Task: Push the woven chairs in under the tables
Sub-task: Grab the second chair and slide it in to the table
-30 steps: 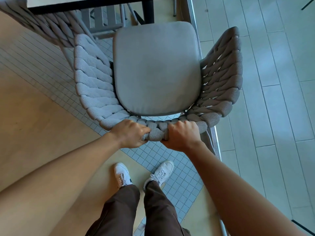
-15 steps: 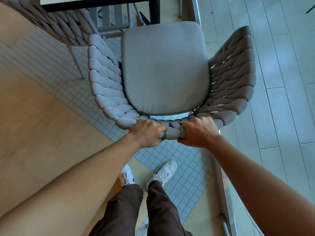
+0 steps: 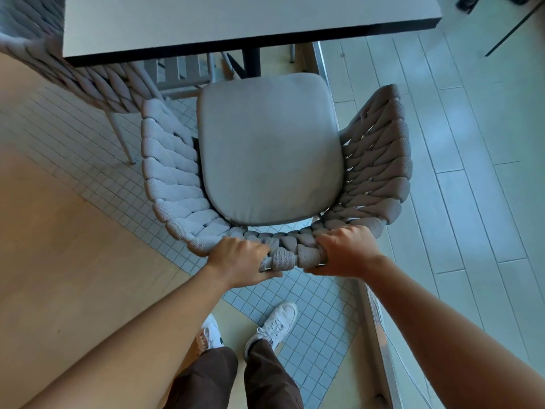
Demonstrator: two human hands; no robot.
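A grey woven chair (image 3: 171, 175) with a smooth grey seat cushion (image 3: 269, 149) stands right in front of me, its seat facing the table. My left hand (image 3: 239, 261) and my right hand (image 3: 346, 252) both grip the top of its braided backrest, close together. The white table (image 3: 236, 22) with a black edge lies just beyond; the cushion's front edge sits near the table's near edge, beside the black table leg (image 3: 252, 62).
A second woven chair (image 3: 88, 81) stands at the left, partly under the same table. A metal floor rail (image 3: 380, 335) runs along the right between the small tiles and the long floor planks. My white shoes (image 3: 277, 323) stand behind the chair.
The chair has slid forward toward the table with both hands still on its backrest. Much more of the tabletop is in view now, and I have stepped forward.
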